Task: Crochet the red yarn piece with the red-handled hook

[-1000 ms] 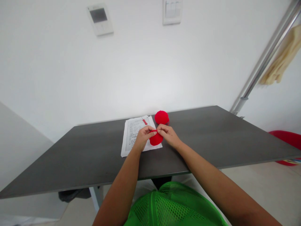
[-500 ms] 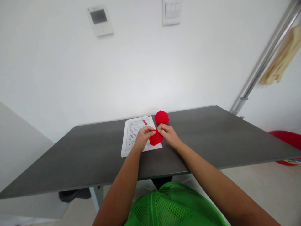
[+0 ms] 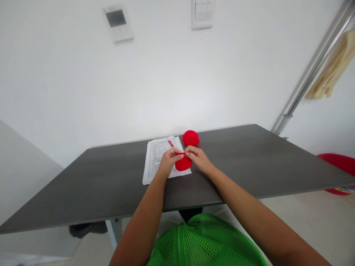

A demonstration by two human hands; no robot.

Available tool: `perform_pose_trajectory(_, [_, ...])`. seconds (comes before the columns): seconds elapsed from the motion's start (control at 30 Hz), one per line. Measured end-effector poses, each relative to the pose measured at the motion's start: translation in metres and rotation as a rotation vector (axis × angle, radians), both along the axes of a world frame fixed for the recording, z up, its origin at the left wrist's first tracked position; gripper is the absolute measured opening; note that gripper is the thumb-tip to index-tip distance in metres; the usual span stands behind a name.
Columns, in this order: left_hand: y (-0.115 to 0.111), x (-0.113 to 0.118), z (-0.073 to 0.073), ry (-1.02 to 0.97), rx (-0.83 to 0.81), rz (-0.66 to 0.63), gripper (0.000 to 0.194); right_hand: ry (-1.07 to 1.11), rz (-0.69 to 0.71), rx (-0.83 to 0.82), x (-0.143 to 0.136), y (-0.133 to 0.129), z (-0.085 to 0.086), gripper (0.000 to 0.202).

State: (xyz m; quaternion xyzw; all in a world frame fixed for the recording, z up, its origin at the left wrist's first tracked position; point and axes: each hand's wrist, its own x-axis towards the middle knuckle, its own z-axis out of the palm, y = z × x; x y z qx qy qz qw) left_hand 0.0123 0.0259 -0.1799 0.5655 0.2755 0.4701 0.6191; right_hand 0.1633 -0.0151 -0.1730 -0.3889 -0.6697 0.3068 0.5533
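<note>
A small rounded piece of red fabric, knitted or crocheted by its look [image 3: 183,163], hangs between my two hands above the printed paper [image 3: 149,170]. My left hand [image 3: 169,160] pinches its upper left edge between thumb and fingers. At the upper right edge, the fingertips of my right hand [image 3: 198,157] close on the same piece. Just behind the hands sits a ball of red yarn [image 3: 190,138]. A thin tool with a red handle [image 3: 171,143], maybe a crochet hook, lies on the paper's top part.
The dark table [image 3: 111,177] stands against a white wall with a panel [image 3: 119,24] and a switch [image 3: 203,13]. To the right are a metal pole [image 3: 307,81], a hanging beige cloth [image 3: 331,70] and a red basin [image 3: 337,162] on the floor.
The red piece has shifted very slightly to the left and its lower edge looks flatter. Both hands keep their pinch on it, almost in the same place.
</note>
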Motion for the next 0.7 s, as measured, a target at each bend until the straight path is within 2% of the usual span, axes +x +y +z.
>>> perform_pose_trajectory(0.4, [-0.0037,0.0019,0.0038,-0.065,-0.094,-0.056,0.022,0.060,0.026,-0.003,-0.0004,0.0023,-0.0030,0.013])
perform_pose_trajectory(0.7, [-0.0002,0.0006,-0.0006,-0.024,-0.033,-0.025,0.020,0.015,0.007,-0.016,-0.0006,0.0003,-0.0016,0.013])
